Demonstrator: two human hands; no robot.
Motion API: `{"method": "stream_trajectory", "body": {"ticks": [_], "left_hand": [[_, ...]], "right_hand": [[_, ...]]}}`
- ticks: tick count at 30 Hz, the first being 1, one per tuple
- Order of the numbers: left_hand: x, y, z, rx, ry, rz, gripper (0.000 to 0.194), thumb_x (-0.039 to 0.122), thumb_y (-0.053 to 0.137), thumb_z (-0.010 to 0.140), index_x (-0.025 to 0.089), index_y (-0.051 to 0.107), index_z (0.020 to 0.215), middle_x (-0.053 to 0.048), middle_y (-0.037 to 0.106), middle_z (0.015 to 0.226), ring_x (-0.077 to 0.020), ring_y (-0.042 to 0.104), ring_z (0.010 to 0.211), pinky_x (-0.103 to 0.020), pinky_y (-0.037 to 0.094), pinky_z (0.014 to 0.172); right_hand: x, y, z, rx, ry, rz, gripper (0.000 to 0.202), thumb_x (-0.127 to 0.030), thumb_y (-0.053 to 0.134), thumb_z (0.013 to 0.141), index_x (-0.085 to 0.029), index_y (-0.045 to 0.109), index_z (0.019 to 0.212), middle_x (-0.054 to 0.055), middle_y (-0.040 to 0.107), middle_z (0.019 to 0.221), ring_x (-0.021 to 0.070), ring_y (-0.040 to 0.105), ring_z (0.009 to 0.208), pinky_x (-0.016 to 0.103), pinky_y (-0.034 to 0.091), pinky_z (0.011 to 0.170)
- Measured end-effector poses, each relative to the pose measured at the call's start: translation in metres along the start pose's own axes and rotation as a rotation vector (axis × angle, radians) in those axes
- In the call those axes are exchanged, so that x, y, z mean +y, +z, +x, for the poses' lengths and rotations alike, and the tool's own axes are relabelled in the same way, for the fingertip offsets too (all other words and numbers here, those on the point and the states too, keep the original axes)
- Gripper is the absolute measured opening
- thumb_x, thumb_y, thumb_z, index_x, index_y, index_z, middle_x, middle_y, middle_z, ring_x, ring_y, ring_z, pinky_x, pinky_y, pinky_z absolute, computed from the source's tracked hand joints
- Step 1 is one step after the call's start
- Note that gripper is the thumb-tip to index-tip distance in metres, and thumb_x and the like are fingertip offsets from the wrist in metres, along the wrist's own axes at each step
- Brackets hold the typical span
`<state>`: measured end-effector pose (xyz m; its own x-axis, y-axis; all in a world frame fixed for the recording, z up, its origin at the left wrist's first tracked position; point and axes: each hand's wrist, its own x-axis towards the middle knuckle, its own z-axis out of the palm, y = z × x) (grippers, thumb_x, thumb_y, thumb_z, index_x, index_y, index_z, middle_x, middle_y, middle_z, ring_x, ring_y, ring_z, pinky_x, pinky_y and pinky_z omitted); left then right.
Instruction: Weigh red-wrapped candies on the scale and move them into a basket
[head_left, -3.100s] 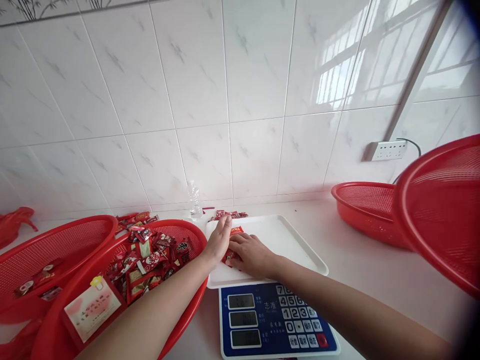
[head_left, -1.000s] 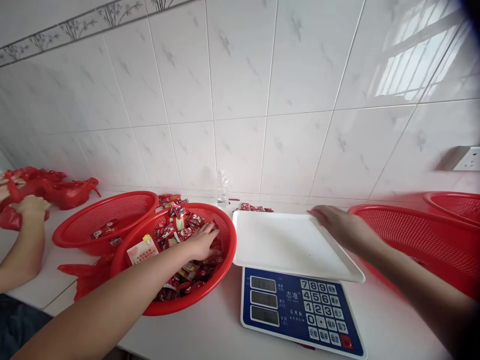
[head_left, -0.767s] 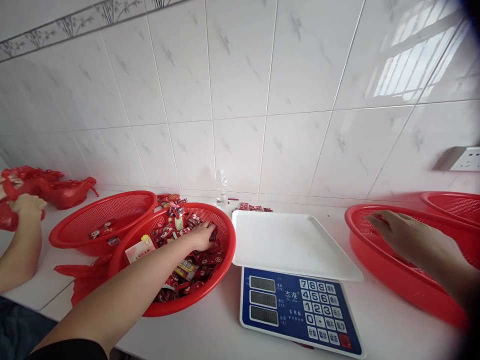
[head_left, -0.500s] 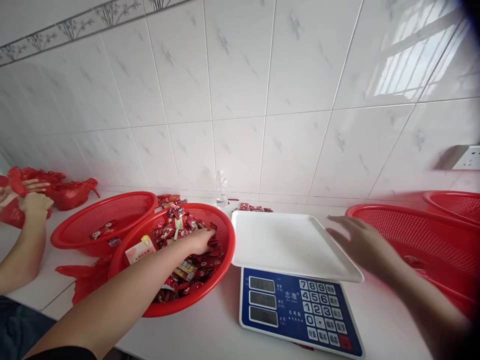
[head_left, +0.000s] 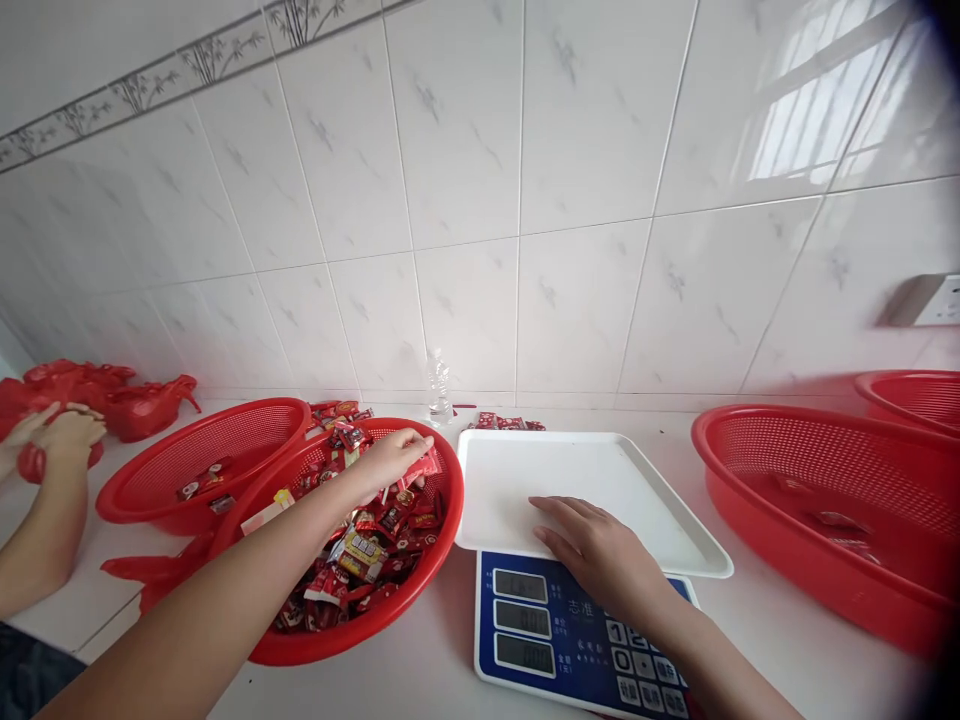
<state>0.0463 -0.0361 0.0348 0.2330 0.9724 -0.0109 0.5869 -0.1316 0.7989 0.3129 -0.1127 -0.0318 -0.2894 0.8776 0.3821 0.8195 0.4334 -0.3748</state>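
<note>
My left hand [head_left: 394, 462] is over the right side of a red basket [head_left: 448, 520], its fingers closed on a red candy packet [head_left: 421, 468]. Red-wrapped candies [head_left: 375, 540] fill much of that basket, along with a pale card at its left. My right hand [head_left: 589, 540] hovers at the front edge of a white tray [head_left: 499, 480], fingers apart and nothing in them. The tray sits on a blue scale [head_left: 559, 640], whose keypad is partly covered by my right forearm.
Another red basket [head_left: 142, 480] stands at left, with few candies. Two more red baskets [head_left: 720, 470] are at right. A clear bottle [head_left: 439, 385] stands by the wall. At far left, another person's hands [head_left: 67, 430] touch red bags [head_left: 142, 408].
My left hand has lifted from among the candies with a red packet. My right hand has moved left from beside the right basket to the tray's front edge.
</note>
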Motion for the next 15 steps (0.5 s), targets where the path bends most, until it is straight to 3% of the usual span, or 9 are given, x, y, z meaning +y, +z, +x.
{"method": "stream_trajectory", "body": {"ticks": [4, 6, 8, 10, 12, 14, 15], "left_hand": [[0.02, 0.029, 0.009, -0.108, 0.034, -0.241, 0.038, 0.053, 0.048, 0.078, 0.017, 0.051, 0.089, 0.001, 0.057, 0.066, -0.0081, 0.05, 0.048, -0.019, 0.038, 0.043], [0.025, 0.042, 0.016, -0.165, 0.064, -0.242, 0.035, 0.048, 0.051, 0.078, 0.018, 0.052, 0.097, -0.001, 0.058, 0.076, -0.0094, 0.055, 0.056, -0.022, 0.044, 0.052], [0.025, 0.048, 0.025, -0.13, 0.121, -0.158, 0.03, 0.039, 0.053, 0.079, 0.019, 0.053, 0.101, -0.003, 0.059, 0.087, -0.0125, 0.058, 0.071, -0.024, 0.047, 0.063], [0.018, 0.047, 0.032, 0.018, 0.159, -0.023, 0.022, 0.028, 0.051, 0.079, 0.018, 0.054, 0.098, -0.004, 0.058, 0.092, -0.0144, 0.058, 0.081, -0.026, 0.046, 0.069], [0.004, 0.041, 0.034, 0.159, 0.112, 0.126, 0.019, 0.021, 0.048, 0.078, 0.018, 0.052, 0.095, -0.005, 0.059, 0.092, -0.0153, 0.057, 0.081, -0.027, 0.045, 0.071], [-0.014, 0.035, 0.03, 0.156, -0.014, 0.234, 0.022, 0.018, 0.047, 0.075, 0.017, 0.05, 0.096, -0.005, 0.061, 0.091, -0.0164, 0.058, 0.08, -0.028, 0.045, 0.07], [-0.023, 0.032, 0.026, 0.07, -0.07, 0.261, 0.025, 0.018, 0.049, 0.073, 0.017, 0.05, 0.097, -0.005, 0.062, 0.093, -0.0172, 0.058, 0.081, -0.028, 0.045, 0.071]], "right_hand": [[-0.002, 0.0, -0.001, 0.01, -0.013, -0.009, 0.034, -0.035, 0.036, 0.088, -0.025, 0.055, 0.114, 0.006, 0.063, 0.108, 0.0223, 0.059, 0.096, 0.039, 0.049, 0.079], [-0.003, -0.001, -0.002, 0.008, -0.012, -0.015, 0.033, -0.034, 0.036, 0.088, -0.025, 0.055, 0.114, 0.005, 0.063, 0.108, 0.0215, 0.059, 0.096, 0.038, 0.049, 0.079], [-0.004, -0.002, -0.002, 0.01, -0.014, -0.016, 0.033, -0.034, 0.036, 0.088, -0.025, 0.055, 0.113, 0.005, 0.063, 0.107, 0.0209, 0.059, 0.095, 0.036, 0.049, 0.078], [-0.003, -0.002, -0.002, 0.012, -0.019, -0.015, 0.032, -0.033, 0.037, 0.087, -0.025, 0.055, 0.113, 0.005, 0.063, 0.107, 0.0209, 0.059, 0.095, 0.037, 0.049, 0.077], [-0.002, -0.001, -0.001, 0.014, -0.02, -0.016, 0.032, -0.033, 0.038, 0.087, -0.024, 0.055, 0.113, 0.005, 0.063, 0.108, 0.0212, 0.059, 0.096, 0.038, 0.049, 0.078], [-0.001, 0.0, -0.001, 0.022, -0.018, -0.014, 0.032, -0.033, 0.039, 0.087, -0.024, 0.056, 0.112, 0.005, 0.063, 0.108, 0.0216, 0.058, 0.097, 0.039, 0.049, 0.079], [-0.001, 0.0, -0.001, 0.027, -0.019, -0.011, 0.032, -0.033, 0.039, 0.087, -0.024, 0.056, 0.112, 0.006, 0.064, 0.108, 0.0218, 0.058, 0.097, 0.039, 0.049, 0.079]]}}
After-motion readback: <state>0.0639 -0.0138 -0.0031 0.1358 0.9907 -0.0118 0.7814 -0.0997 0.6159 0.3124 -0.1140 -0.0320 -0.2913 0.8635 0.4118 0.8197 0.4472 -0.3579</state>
